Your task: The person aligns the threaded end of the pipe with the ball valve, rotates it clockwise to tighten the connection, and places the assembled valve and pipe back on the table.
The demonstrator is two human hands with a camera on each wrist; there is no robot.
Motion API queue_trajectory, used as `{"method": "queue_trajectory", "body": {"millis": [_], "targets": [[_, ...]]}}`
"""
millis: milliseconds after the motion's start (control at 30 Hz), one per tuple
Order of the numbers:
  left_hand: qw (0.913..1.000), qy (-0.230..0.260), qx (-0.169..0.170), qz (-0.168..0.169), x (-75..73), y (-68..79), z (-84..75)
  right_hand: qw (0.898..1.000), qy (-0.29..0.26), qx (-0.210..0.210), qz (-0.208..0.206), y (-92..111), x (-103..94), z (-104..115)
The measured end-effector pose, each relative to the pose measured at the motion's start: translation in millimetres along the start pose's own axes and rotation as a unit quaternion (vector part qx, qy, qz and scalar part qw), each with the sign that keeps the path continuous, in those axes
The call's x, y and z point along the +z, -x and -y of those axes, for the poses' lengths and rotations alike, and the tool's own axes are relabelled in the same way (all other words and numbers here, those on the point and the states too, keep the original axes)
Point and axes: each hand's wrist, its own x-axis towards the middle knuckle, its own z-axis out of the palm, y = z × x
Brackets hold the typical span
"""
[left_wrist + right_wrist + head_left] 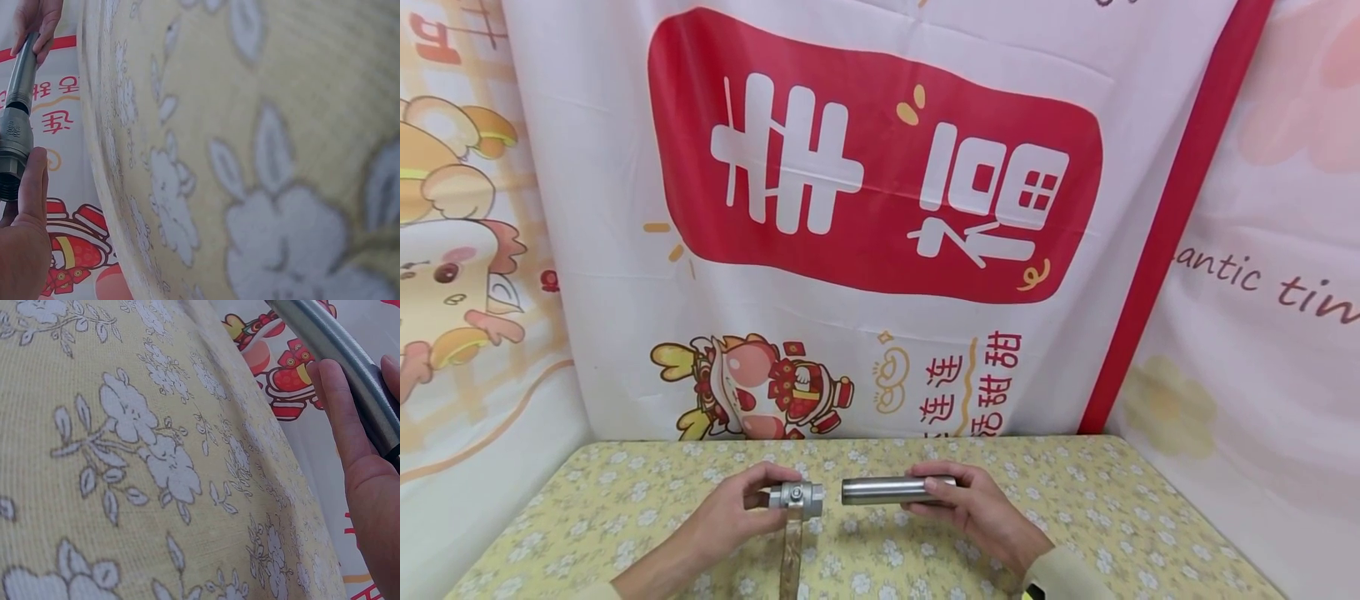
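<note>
A metal ball valve (pixel 805 498) with a long brownish lever handle (pixel 791 557) is gripped at its left end by my left hand (pixel 730 512). The handle points down toward me. My right hand (pixel 973 508) holds a shiny steel pipe (pixel 880 490) by its right part, thumb on the near side. The pipe lies level, its free end facing the valve's open end with a small gap between them in the head view. In the left wrist view, threads show on the pipe end (pixel 21 94) close to the valve body (pixel 14 134).
A yellow floral cloth (pixel 647 533) covers the table under both hands. Behind the table's far edge hangs a white curtain (pixel 602 333) with a red printed panel, and more printed fabric (pixel 1247 375) hangs at the sides.
</note>
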Motion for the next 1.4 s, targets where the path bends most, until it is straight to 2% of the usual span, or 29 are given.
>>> {"method": "queue_trajectory", "body": {"millis": [633,1067,1400], "targets": [[0.9998,-0.013,0.012,-0.01,3.1,-0.6,0.1,1.0,0.019,-0.019,0.015,-1.0,1.5,-5.0],[0.9996,-0.02,0.009,-0.015,4.4,-0.8,-0.3,1.0,0.008,-0.02,0.016,-0.8,6.8,-6.7],[0.9998,-0.012,0.007,-0.011,6.3,0.3,-0.7,0.999,0.003,-0.028,0.038,-1.7,7.5,-8.6]]}}
